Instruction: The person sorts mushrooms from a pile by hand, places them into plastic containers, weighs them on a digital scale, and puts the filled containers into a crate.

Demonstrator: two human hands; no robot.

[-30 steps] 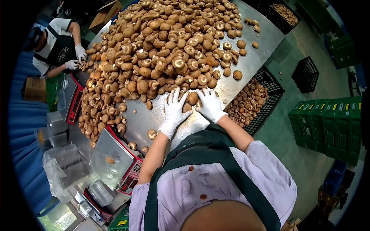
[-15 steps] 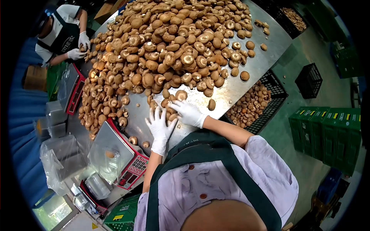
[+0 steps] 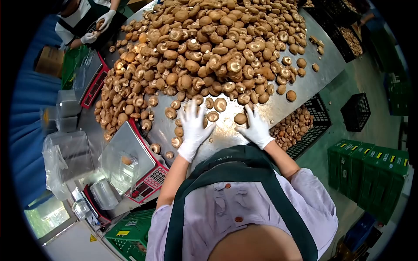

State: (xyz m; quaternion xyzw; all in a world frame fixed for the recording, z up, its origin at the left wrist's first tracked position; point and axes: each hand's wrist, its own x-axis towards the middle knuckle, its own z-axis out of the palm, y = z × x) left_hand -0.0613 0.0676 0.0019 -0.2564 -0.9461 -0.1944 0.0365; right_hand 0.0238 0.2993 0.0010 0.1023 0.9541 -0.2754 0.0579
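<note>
Both my hands wear white gloves and rest over the metal table (image 3: pixel 226 132) near its front edge. My left hand (image 3: pixel 192 126) is spread flat, its fingertips close to several loose mushrooms. My right hand (image 3: pixel 256 128) has its fingers apart beside a single brown mushroom (image 3: pixel 240 118); I cannot tell whether they touch. Between the hands lie a few mushrooms, among them one with its pale underside up (image 3: pixel 220 104). Beyond them rises a large heap of brown mushrooms (image 3: pixel 217 48).
Left of me stands a red-framed scale (image 3: pixel 150 179) with a plastic bag on its plate; a second scale (image 3: pixel 93 82) is farther back. A black crate of mushrooms (image 3: pixel 320 119) sits below the table's right edge. Green crates (image 3: pixel 368 174) are stacked right. A co-worker's gloved hand (image 3: pixel 106 19) holds mushrooms.
My hands have moved apart: the right has shifted right, away from the small mushroom cluster, and the left has spread over the table. The mushrooms between them now lie scattered. The camera view has shifted.
</note>
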